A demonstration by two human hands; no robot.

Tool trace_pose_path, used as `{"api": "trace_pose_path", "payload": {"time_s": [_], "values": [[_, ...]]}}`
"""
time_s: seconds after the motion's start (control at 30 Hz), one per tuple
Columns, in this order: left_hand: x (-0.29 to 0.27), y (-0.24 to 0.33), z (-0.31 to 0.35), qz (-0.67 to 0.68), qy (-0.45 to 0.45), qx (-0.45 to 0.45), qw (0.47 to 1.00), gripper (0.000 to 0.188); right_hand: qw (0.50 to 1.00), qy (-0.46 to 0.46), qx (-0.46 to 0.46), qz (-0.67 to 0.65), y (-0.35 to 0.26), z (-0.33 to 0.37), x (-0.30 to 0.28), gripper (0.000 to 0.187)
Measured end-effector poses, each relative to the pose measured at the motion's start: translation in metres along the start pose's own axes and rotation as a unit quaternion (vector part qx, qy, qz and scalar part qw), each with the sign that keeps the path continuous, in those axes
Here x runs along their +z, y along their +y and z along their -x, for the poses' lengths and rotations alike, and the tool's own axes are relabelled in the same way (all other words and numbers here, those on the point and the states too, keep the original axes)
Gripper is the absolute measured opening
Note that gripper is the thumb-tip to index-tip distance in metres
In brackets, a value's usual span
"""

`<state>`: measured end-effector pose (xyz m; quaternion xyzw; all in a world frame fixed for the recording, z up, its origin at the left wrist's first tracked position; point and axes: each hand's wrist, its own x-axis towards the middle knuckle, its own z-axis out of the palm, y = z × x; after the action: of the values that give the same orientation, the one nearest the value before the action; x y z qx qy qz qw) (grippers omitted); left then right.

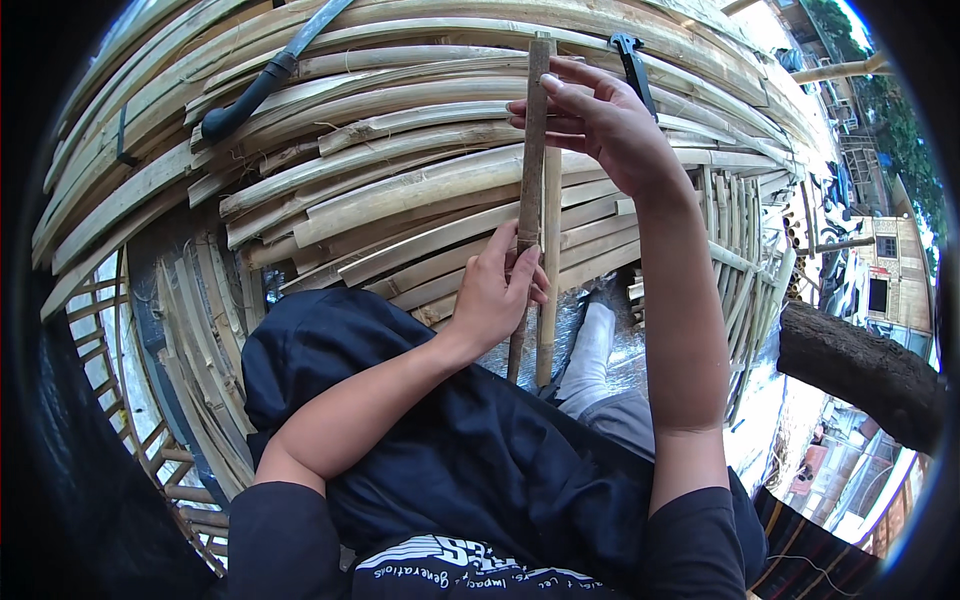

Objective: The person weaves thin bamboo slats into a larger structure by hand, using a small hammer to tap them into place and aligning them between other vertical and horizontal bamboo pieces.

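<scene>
A narrow brown bamboo strip stands nearly upright in the picture, in front of my body. Around its middle my left hand is closed, thumb in front. Near its top end my right hand holds the same strip, with the thumb on the near face and fingertips passing behind it. A paler bamboo strip runs alongside, just right of the brown one; whether either hand touches it, I cannot tell. Beyond both hands lies a broad layer of split bamboo slats.
A tool with a curved black handle and grey shaft rests on the slats at upper left. A dark, narrow-handled tool lies beyond my right hand. More strips lean at left. A bamboo rack and thick log are at right.
</scene>
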<state>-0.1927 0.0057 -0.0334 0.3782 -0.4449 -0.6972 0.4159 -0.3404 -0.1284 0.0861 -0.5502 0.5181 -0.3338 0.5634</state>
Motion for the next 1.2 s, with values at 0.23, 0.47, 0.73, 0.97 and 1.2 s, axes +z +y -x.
{"api": "trace_pose_path", "payload": {"time_s": [0.23, 0.47, 0.73, 0.97, 1.2], "values": [[-0.001, -0.014, -0.007, -0.003, 0.048, -0.097, 0.994, 0.027, 0.995, 0.044, 0.075, 0.04, 0.019, -0.016, 0.014, 0.049], [-0.004, -0.031, -0.006, 0.048, 0.058, -0.137, 0.988, 0.032, 0.987, 0.061, 0.09, 0.116, 0.033, -0.026, 0.023, 0.05], [-0.001, -0.033, 0.004, 0.049, 0.045, -0.132, 0.989, 0.033, 0.99, 0.055, 0.091, 0.096, 0.038, -0.015, 0.022, 0.051], [-0.001, -0.043, 0.002, 0.064, 0.048, -0.161, 0.984, 0.033, 0.99, 0.064, 0.115, 0.058, 0.05, -0.018, 0.023, 0.049], [-0.003, -0.038, -0.001, 0.054, 0.07, -0.188, 0.978, 0.032, 0.971, 0.082, 0.135, 0.181, 0.048, -0.028, 0.027, 0.044]]}}
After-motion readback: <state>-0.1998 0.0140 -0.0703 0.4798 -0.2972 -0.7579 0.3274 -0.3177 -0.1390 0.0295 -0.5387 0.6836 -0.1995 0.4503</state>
